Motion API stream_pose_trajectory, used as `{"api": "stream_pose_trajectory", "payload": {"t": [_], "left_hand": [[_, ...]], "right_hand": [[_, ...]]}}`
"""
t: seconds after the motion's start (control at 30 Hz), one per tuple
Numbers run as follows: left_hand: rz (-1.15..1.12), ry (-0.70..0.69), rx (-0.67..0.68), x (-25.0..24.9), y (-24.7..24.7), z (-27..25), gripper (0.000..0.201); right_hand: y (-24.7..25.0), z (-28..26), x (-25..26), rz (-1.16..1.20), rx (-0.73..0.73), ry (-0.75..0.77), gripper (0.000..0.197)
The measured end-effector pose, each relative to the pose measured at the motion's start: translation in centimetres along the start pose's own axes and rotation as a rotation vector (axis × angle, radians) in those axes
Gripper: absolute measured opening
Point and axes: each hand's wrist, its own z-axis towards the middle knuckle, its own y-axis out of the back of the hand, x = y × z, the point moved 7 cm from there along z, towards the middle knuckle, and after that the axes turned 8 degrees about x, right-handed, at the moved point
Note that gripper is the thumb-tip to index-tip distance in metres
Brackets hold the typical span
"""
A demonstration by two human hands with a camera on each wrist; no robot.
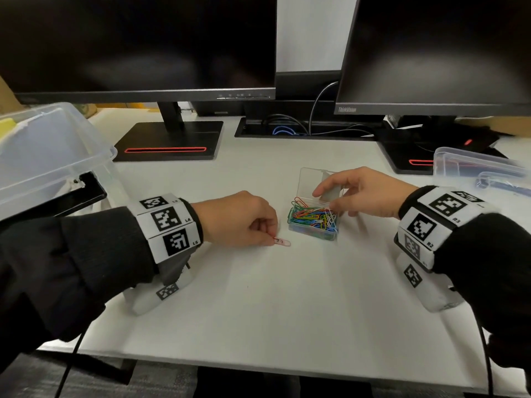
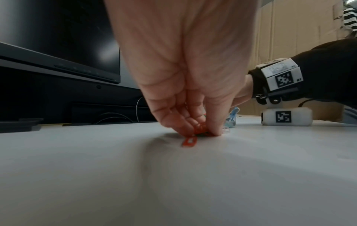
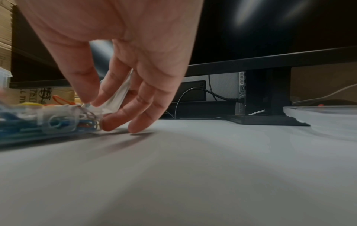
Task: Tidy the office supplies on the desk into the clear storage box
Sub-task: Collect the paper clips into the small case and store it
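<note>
On a white desk (image 1: pixel 258 297), the left hand (image 1: pixel 238 218) is curled, thumb and fingertips (image 2: pixel 185 126) clamped in a pinching grip on a red paper clip (image 1: pixel 282 241) lying flat on the surface. Just to its right sits a small clear case (image 1: pixel 313 222) heaped with coloured paper clips, its lid (image 1: pixel 313 179) standing open. The right hand (image 1: pixel 362 193) holds this lid, fingers loosely curled around it, lower fingertips (image 3: pixel 139 127) touching the desk. 1 large clear storage box (image 1: pixel 48 156) stands at the far left; 2 dark monitors (image 1: pixel 138 44) stand behind.
</note>
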Motion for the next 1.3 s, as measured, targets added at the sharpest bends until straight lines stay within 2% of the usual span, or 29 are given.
{"api": "stream_pose_trajectory", "payload": {"t": [0.1,0.27,0.37,0.5,0.6,0.7,0.83,1.0,1.13,1.3], "left_hand": [[0.012,-0.001,0.037,-0.1,-0.3,0.0,0.006],[-0.011,-0.048,0.011,-0.5,0.2,0.0,0.008],[-0.063,-0.104,-0.108,-1.5,1.4,0.3,0.004],[-0.099,-0.165,-0.325,-3.6,3.5,1.3,0.010],[-0.060,-0.153,-0.388,-4.7,4.3,2.8,0.017],[-0.068,-0.083,-0.375,-4.4,4.2,3.3,0.025],[-0.030,0.046,-0.358,-1.6,3.5,1.1,0.032],[-0.090,0.216,-0.138,2.5,0.9,-3.0,0.032],[-0.175,0.203,-0.068,2.7,0.1,-3.3,0.010],[-0.159,0.157,0.022,2.0,-0.5,-2.7,0.010]], "right_hand": [[0.0,0.1,-0.1,-0.005,0.005,-0.007,0.029],[-0.1,0.1,-0.1,0.004,0.012,-0.007,0.022],[-0.2,0.0,0.0,-0.010,0.016,-0.005,0.018],[-0.1,-0.1,0.1,-0.026,0.013,0.000,0.019],[0.0,0.0,0.0,-0.036,-0.004,-0.005,0.015],[0.0,0.0,0.1,-0.049,-0.011,0.005,0.015],[0.0,0.0,0.2,-0.047,-0.013,0.019,0.022],[0.0,0.2,0.3,-0.034,-0.016,0.015,0.016],[0.1,0.1,0.4,-0.021,-0.017,0.011,0.009],[0.0,-0.1,0.4,-0.019,-0.012,-0.006,0.007]]}}
